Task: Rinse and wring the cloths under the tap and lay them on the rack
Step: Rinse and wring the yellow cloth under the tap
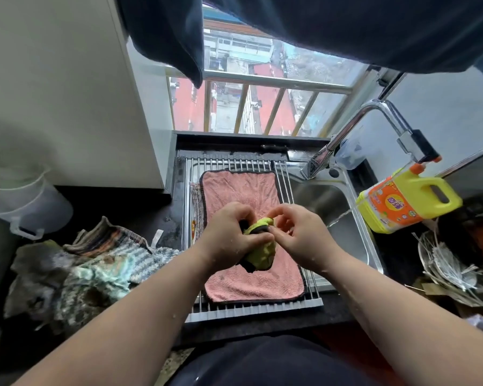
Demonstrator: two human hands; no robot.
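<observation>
A bunched green cloth (260, 253) with a dark edge hangs between both hands above the rack. My left hand (229, 235) grips its middle in a fist. My right hand (299, 229) pinches its upper end with the fingertips. Under them a pink cloth (240, 190) with black trim lies flat on the metal roll-up rack (229, 164) over the left part of the sink. A striped cloth (197, 207) peeks out along the pink one's left edge. The chrome tap (374, 115) arches over the steel sink basin (335, 207) at the right.
A heap of several wet striped and teal cloths (95, 268) lies on the dark counter at the left. A yellow detergent jug (407, 199) stands right of the sink, wire utensils (446, 263) below it. A clear plastic jug (25, 201) sits far left. Dark garments (346, 26) hang overhead.
</observation>
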